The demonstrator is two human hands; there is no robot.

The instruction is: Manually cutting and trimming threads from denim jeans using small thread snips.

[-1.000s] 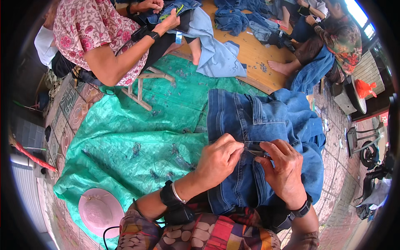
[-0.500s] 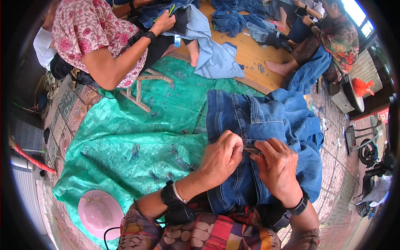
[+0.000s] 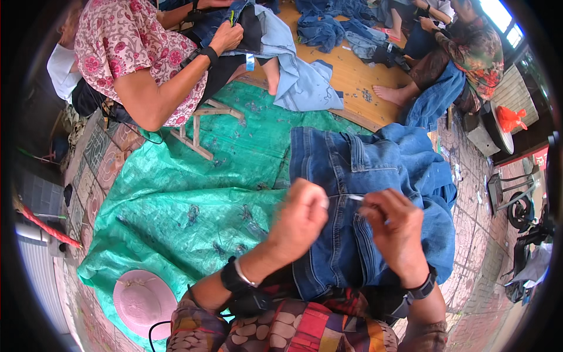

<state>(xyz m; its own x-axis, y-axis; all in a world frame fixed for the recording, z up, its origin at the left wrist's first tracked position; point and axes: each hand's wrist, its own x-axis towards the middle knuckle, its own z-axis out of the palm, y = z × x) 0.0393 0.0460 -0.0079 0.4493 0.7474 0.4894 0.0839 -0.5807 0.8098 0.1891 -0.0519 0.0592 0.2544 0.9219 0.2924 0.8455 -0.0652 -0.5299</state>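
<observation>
Denim jeans (image 3: 375, 176) lie spread over my lap, seams and a pocket facing up. Above them my right hand (image 3: 399, 232) grips a slim, pale metal tool (image 3: 355, 198), its tip pointing left. Its exact kind is too blurred to tell. My left hand (image 3: 299, 220) is closed like a fist over the jeans' left edge, apart from the tool and smeared by motion. Whatever its fingers may pinch does not show.
A green tarp (image 3: 187, 176) with thread scraps covers the ground; a pink hat (image 3: 143, 302) lies on it. A person in a flowered shirt (image 3: 132, 53) sits by a wooden stool (image 3: 196, 132). Other people sit around a wooden board (image 3: 352, 82) with denim piles.
My left hand has pulled left and slightly down, away from the tool. My right hand has shifted slightly, with more of the pale tool showing. The jeans stay nearly in place.
</observation>
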